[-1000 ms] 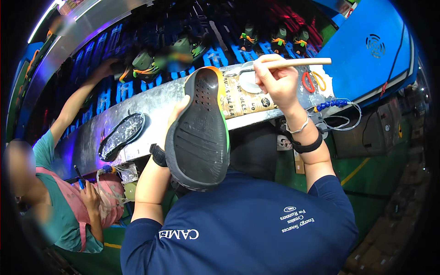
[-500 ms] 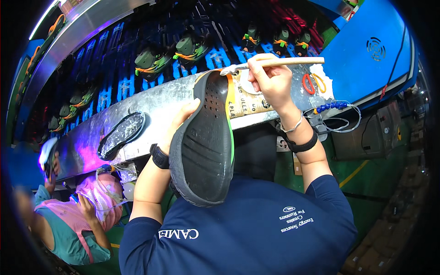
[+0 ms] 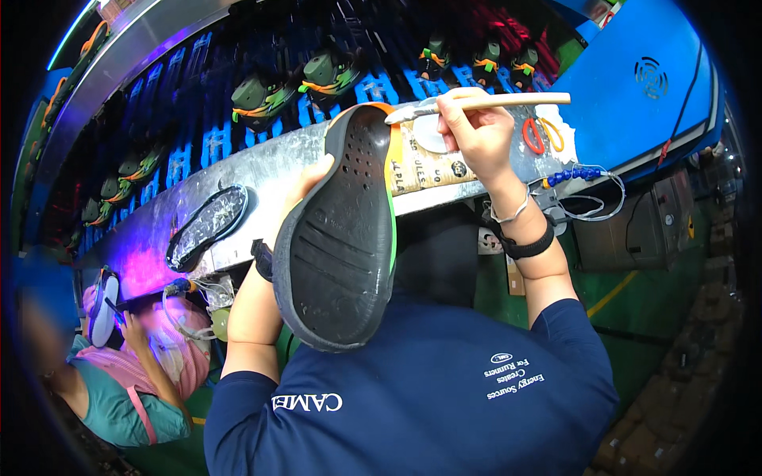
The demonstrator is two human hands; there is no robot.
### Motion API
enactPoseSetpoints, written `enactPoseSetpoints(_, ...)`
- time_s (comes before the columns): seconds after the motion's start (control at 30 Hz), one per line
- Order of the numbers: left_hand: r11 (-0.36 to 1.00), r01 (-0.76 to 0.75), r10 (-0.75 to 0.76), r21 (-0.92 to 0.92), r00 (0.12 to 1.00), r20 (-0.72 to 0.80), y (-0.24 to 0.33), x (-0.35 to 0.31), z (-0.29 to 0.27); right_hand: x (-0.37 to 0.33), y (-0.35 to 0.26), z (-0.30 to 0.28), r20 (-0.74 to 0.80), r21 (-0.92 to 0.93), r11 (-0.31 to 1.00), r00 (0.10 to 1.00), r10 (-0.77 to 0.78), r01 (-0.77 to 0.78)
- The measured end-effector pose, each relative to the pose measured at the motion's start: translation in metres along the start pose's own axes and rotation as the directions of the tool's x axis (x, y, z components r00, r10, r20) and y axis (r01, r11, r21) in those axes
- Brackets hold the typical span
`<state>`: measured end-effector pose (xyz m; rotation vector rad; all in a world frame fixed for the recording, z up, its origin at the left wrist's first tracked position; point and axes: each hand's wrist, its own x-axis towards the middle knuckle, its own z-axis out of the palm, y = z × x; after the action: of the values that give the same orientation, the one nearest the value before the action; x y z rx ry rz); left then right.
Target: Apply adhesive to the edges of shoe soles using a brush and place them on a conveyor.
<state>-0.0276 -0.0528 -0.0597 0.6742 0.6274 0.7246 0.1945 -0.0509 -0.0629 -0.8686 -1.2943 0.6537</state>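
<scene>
A black shoe sole (image 3: 337,246) is tilted in front of me, hollow side up, with small holes at its far end and orange and green along its edge. My left hand (image 3: 308,181) grips it by the left side; most of the fingers are hidden beneath. Between the fingers of my right hand (image 3: 480,136) is a brush (image 3: 528,100) with a pale wooden handle. Its whitish tip meets, or nearly meets, the sole's far right rim. Under my right hand, a round white dish (image 3: 429,135) sits on printed brown paper (image 3: 421,173).
Another sole (image 3: 208,227), wet-looking, lies on the metal bench (image 3: 290,155) to the left. Red and yellow loops (image 3: 533,137) rest at the right. Shoes (image 3: 329,75) stand on the blue-slatted conveyor beyond. At far left a co-worker (image 3: 131,381) handles a shoe part (image 3: 103,309).
The sole has shifted a little left and away from me in my left hand. My right hand and the brush stay near its far rim. The co-worker's shoe part has come lower.
</scene>
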Motion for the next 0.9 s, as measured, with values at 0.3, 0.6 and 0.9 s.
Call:
enactPoseSetpoints(0.3, 0.999, 0.032, -0.031, 0.006, 0.989, -0.144, 0.004, -0.001, -0.012, -0.01, 0.006, -0.001, 0.004, -0.08, 0.993, 0.997, -0.082, 0.082)
enactPoseSetpoints(0.6, 0.991, 0.017, -0.025, -0.129, 0.998, -0.058, -0.004, 0.006, -0.022, -0.029, -0.002, 0.001, 0.011, -0.042, 0.991, 0.992, -0.128, 0.128)
enactPoseSetpoints(0.9, 0.996, 0.024, -0.021, -0.085, 0.999, 0.036, 0.005, -0.001, -0.005, -0.005, -0.004, -0.004, 0.052, 0.031, 0.996, 0.995, -0.087, 0.086)
